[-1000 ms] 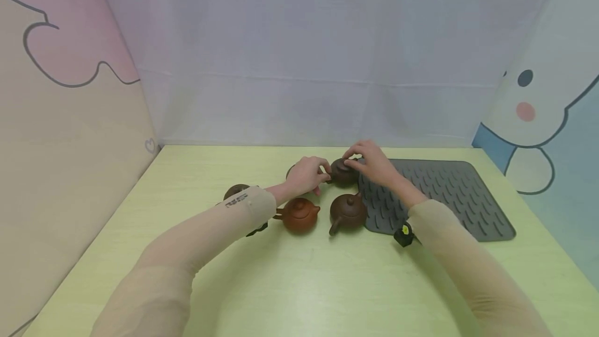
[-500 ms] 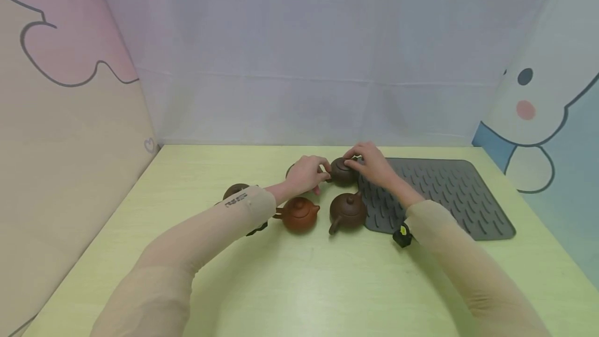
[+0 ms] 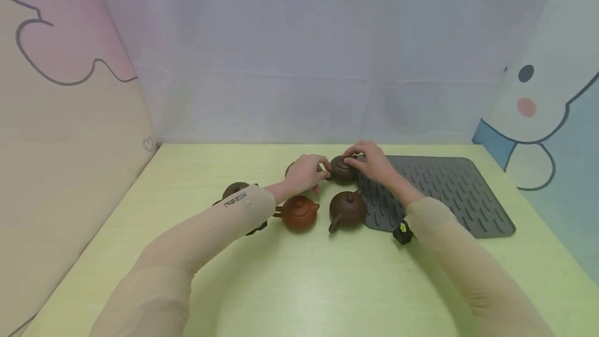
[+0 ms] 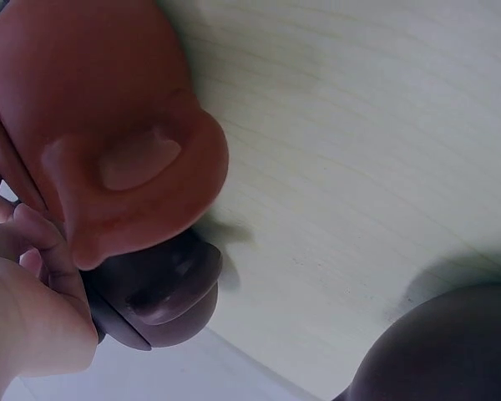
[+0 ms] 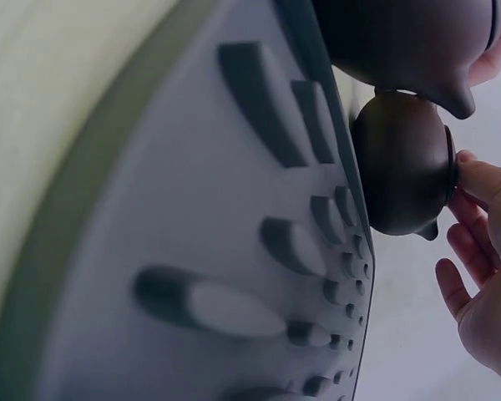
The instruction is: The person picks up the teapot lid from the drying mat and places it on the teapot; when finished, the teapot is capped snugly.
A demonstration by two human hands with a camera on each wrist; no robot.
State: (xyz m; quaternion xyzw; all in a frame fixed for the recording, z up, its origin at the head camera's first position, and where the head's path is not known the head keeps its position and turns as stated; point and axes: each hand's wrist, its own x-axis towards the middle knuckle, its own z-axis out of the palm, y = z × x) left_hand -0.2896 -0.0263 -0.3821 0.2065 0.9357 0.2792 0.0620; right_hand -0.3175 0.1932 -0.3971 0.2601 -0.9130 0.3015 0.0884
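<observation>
A small dark-brown teapot [image 3: 341,171] stands at the back, beside the mat's left corner. My left hand [image 3: 304,173] reaches to its left side, thumb and forefinger pinching its handle, which the fingers largely hide. At the lid, my right hand [image 3: 372,161] pinches the knob from the right; in the right wrist view the right thumb [image 5: 483,180] touches the lid's edge. In front stand a reddish-brown teapot [image 3: 299,216] and a larger dark-brown teapot [image 3: 348,211]. Part of another dark pot [image 3: 288,169] shows behind my left hand.
A grey ridged mat [image 3: 440,191] lies on the right of the pale wooden table [image 3: 299,285]. Another brown teapot [image 3: 235,189] sits partly hidden behind the left sleeve. A white cloth [image 3: 299,66] hangs along the back edge, with patterned panels at both sides.
</observation>
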